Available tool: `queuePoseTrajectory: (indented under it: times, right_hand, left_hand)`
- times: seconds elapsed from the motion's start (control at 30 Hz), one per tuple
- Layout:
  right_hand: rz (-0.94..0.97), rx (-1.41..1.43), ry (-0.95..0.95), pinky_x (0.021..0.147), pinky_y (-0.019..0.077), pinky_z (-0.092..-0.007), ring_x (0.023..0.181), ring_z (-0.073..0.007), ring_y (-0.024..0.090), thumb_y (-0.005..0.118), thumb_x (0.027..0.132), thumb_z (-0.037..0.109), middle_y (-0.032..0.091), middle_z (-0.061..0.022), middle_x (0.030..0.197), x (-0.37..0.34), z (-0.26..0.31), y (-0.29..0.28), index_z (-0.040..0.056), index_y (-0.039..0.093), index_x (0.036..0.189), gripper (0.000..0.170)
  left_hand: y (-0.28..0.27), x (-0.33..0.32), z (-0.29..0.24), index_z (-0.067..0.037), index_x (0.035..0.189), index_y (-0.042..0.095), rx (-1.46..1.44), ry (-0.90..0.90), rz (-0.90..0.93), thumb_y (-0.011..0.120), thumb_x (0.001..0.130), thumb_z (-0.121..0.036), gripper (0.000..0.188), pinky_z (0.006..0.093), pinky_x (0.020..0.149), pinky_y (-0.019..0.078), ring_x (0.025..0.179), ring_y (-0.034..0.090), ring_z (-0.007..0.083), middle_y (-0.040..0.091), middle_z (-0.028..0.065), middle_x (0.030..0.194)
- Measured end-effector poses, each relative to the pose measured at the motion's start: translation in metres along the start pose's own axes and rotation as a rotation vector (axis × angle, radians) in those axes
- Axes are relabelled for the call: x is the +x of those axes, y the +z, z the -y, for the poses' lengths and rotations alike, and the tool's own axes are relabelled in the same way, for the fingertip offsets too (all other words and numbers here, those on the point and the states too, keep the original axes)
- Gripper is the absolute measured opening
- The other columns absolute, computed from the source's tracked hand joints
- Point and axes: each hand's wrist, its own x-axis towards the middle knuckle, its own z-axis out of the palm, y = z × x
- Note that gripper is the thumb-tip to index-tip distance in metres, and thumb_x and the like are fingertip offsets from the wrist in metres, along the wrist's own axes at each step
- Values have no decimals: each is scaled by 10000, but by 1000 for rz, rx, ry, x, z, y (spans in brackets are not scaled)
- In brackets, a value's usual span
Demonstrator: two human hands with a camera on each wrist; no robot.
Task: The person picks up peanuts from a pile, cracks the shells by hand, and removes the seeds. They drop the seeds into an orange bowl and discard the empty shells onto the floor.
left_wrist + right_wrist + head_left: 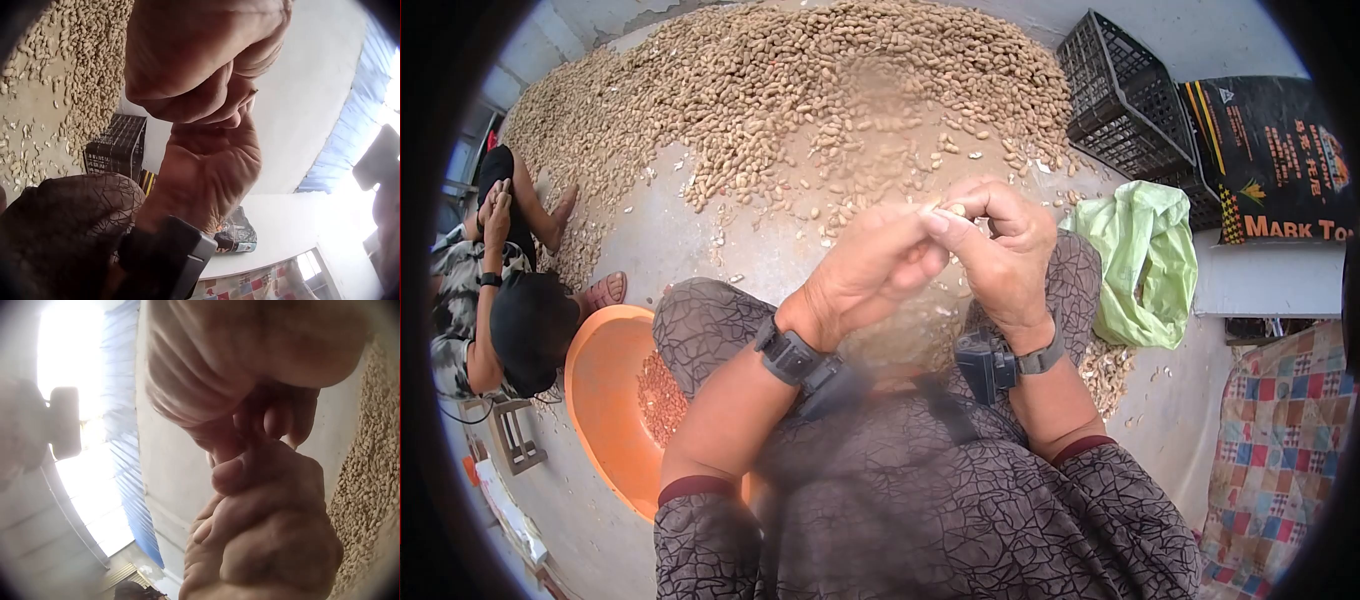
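Note:
In the head view, the left hand and right hand meet fingertip to fingertip above the lap. Between their thumbs and fingers they pinch a small pale peanut, mostly covered. The left wrist view has the left hand curled above the right hand, with a tiny tip of something brownish at the fingertips. Seen from the right wrist, the right hand touches the left hand, and the peanut is hidden by fingers. Unshelled peanuts lie heaped beyond the hands.
An orange basin with reddish kernels stands left of the knees. A light green bag, black crate and black printed sack are at the right. Another person sits at the far left. Shells lie by the bag.

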Motion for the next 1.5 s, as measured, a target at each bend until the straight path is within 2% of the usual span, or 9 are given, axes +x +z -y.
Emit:
queuePoseTrajectory:
  times: [0.4,0.5,0.57,0.9,1.23,1.33,1.4,1.47,1.5]
  right_hand:
    - [-5,-149,-70,575,402,-216,647,-91,521,657,739,8,582,-52,726,-6,-5,-1,3,571,697,96]
    - [-33,19,-16,546,426,-220,609,-91,540,678,731,-3,565,-40,661,-3,-4,4,11,561,715,119]
    - [-39,209,253,555,443,-210,620,-88,557,663,766,9,593,-44,699,-3,1,6,1,559,775,105]
    - [-32,422,252,605,478,-231,672,-98,582,591,845,73,608,-64,730,2,-9,1,-14,579,818,91]
    - [33,653,517,602,497,-236,634,-85,579,570,857,160,613,-33,746,8,-24,-12,27,588,892,139]
    - [36,651,515,570,503,-232,623,-85,575,563,858,143,614,-56,753,8,-19,-11,14,578,906,138]
    - [24,642,520,546,510,-232,612,-88,570,550,863,124,612,-75,757,7,-18,-11,1,573,911,134]
    - [68,651,523,529,496,-218,582,-76,563,557,869,135,615,-60,739,6,-19,-11,16,579,889,122]
    - [63,650,521,529,496,-218,582,-76,563,557,869,135,615,-60,739,5,-18,-12,16,579,889,122]
  left_hand:
    - [-1,-2,-1,-46,807,566,-63,-89,84,517,900,-172,164,156,445,280,512,388,1,484,-47,657]
    - [-2,-1,-4,-40,846,567,-101,-26,98,518,902,-167,146,142,430,266,484,369,-10,481,-47,652]
    - [-2,-2,-7,-35,862,566,-107,-27,80,516,903,-167,147,134,423,262,470,349,-16,475,-46,647]
    - [-20,5,-4,-7,887,587,-192,-74,115,547,889,-212,208,146,391,236,463,342,12,485,-39,636]
    - [-60,-133,-110,4,921,559,469,507,-671,499,922,-191,204,138,378,231,432,334,0,473,-34,623]
    - [-129,-205,-98,14,883,551,413,520,-874,494,912,-214,237,149,368,240,414,346,29,468,-21,584]
    - [-153,-249,-77,-31,827,565,478,322,-1046,478,910,-245,245,182,423,329,414,374,50,499,-22,592]
    - [-190,-277,-32,-56,753,559,476,334,-1467,456,920,-247,274,231,415,334,458,458,92,523,8,600]
    - [-219,-312,-15,-51,703,551,703,129,-1407,458,921,-252,311,240,432,347,470,470,112,508,17,570]
